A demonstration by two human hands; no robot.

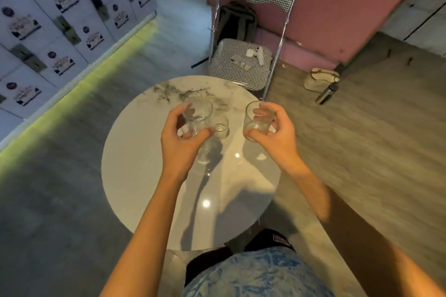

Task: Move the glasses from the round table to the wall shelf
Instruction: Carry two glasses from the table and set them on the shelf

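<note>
A round white marble table stands right in front of me. My left hand grips a clear drinking glass above the tabletop. My right hand grips a second clear glass at about the same height. Between the two hands a smaller clear glass stands upright on the table. Another glass seems to stand below my left hand, partly hidden by it. No wall shelf is in view.
A folding chair with checked fabric stands behind the table, with a phone and small white items on its seat. White lockers line the left wall. A pale bag and a dark bottle lie on the floor at right.
</note>
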